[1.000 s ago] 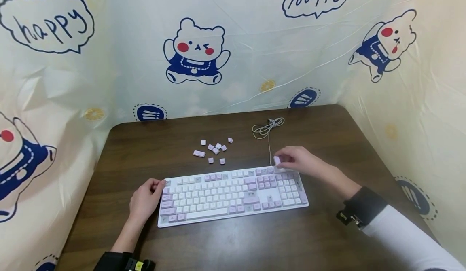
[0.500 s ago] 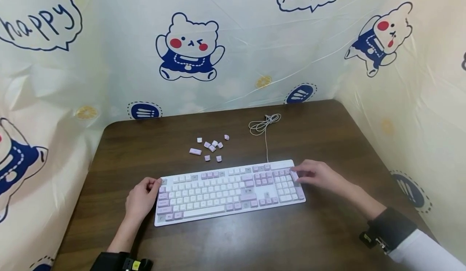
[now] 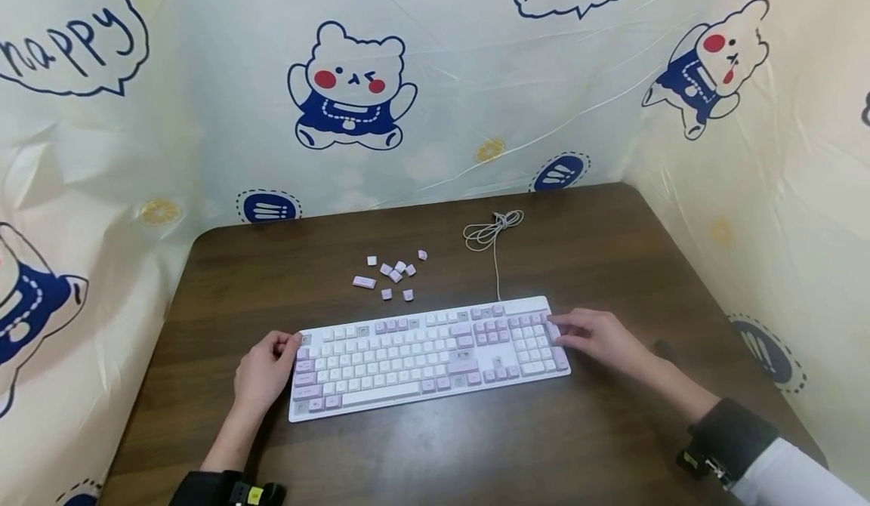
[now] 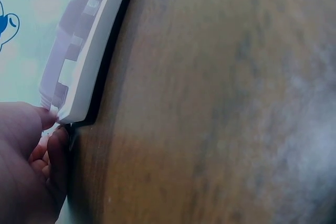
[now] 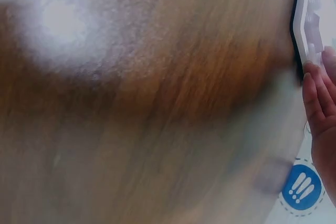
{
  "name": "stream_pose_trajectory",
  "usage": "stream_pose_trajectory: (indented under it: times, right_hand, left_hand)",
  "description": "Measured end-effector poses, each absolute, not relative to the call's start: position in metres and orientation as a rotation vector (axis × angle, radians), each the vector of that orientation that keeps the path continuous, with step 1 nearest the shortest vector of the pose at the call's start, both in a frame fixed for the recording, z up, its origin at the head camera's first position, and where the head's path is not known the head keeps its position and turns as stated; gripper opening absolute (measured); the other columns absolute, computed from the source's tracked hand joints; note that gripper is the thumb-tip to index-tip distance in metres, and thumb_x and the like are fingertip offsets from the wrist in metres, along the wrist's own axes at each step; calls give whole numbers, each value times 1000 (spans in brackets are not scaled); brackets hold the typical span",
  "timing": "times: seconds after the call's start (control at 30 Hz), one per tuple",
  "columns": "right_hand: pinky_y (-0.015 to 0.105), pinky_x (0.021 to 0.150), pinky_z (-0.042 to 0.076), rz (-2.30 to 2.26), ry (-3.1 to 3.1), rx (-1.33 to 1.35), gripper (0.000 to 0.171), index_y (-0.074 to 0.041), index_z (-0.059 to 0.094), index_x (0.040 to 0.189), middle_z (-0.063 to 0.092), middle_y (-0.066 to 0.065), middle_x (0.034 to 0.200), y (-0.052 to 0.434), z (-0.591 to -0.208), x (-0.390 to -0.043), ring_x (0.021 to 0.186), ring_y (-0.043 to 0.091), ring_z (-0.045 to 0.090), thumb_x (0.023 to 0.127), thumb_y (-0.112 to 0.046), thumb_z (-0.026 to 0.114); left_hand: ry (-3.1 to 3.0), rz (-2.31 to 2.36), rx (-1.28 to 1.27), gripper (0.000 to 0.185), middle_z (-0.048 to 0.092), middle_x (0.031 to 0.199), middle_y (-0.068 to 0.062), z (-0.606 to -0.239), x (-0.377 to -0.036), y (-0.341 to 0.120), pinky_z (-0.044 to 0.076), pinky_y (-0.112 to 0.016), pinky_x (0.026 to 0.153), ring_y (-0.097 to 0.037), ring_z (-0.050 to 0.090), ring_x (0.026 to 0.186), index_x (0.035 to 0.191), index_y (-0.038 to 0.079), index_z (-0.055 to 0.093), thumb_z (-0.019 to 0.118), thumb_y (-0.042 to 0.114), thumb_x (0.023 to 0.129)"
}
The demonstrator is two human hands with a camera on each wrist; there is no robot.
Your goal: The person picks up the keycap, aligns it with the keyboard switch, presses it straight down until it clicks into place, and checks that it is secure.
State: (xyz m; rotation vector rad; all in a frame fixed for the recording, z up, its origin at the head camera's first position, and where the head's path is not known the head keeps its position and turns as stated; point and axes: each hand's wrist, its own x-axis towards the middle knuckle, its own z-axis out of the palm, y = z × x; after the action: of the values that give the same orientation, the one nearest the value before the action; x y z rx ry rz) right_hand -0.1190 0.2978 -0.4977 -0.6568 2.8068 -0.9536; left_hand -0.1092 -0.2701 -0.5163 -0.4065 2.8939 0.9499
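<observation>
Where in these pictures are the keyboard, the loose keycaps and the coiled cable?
keyboard (image 3: 408, 355): head view, middle of its key field.
loose keycaps (image 3: 394, 273): head view, centre of the cluster.
coiled cable (image 3: 485, 232): head view, on the loops.

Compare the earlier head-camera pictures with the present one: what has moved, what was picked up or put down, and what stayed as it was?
The right hand came from behind the keyboard, where it pinched a pink keycap a second ago, towards the person to the keyboard's right end; its fingers now lie on the keys there, and whether it still holds the keycap cannot be told. The left hand stays at the left edge. The loose keycaps and cable lie unchanged.
</observation>
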Motion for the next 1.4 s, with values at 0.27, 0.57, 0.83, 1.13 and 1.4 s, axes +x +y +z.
stream_pose_trajectory:
  times: [0.27, 0.57, 0.83, 1.13, 1.4]
  right_hand:
    - [29, 79, 57, -897, 2792, -603, 34, -15, 75, 123, 74, -8, 102, 294, -491, -123, 85, 5, 65, 90, -23, 83]
    - [35, 84, 59, -803, 2721, -642, 27, -15, 74, 119, 74, -7, 103, 290, -480, -128, 88, 7, 65, 93, -20, 81]
    - [35, 85, 59, -839, 2698, -626, 25, -18, 72, 117, 74, -8, 103, 291, -484, -131, 90, 7, 66, 93, -21, 80]
    - [31, 83, 58, -874, 2661, -637, 25, -20, 71, 114, 73, -8, 101, 296, -488, -135, 89, 8, 66, 91, -19, 82]
    - [29, 79, 56, -934, 2672, -653, 23, -17, 71, 113, 71, -8, 97, 295, -492, -131, 86, 8, 63, 92, -17, 81]
  left_hand:
    - [2900, 963, -412, 43, 63, 91, -12, -516, -111, -270, 35, -42, 75, -31, 57, 83, 111, 1, 66, 52, 42, 108]
    - [2905, 960, -401, 44, 63, 91, -12, -518, -110, -271, 35, -42, 75, -31, 57, 84, 111, 2, 66, 52, 43, 108]
    - [2950, 939, -380, 41, 63, 89, -9, -518, -111, -273, 37, -40, 72, -28, 57, 81, 107, 4, 68, 53, 42, 107]
    - [2927, 956, -381, 42, 64, 90, -10, -519, -109, -272, 36, -40, 73, -29, 57, 82, 109, 3, 68, 53, 42, 107]
    - [2929, 955, -390, 42, 62, 89, -10, -520, -110, -271, 36, -40, 72, -29, 56, 81, 109, 3, 67, 52, 42, 107]
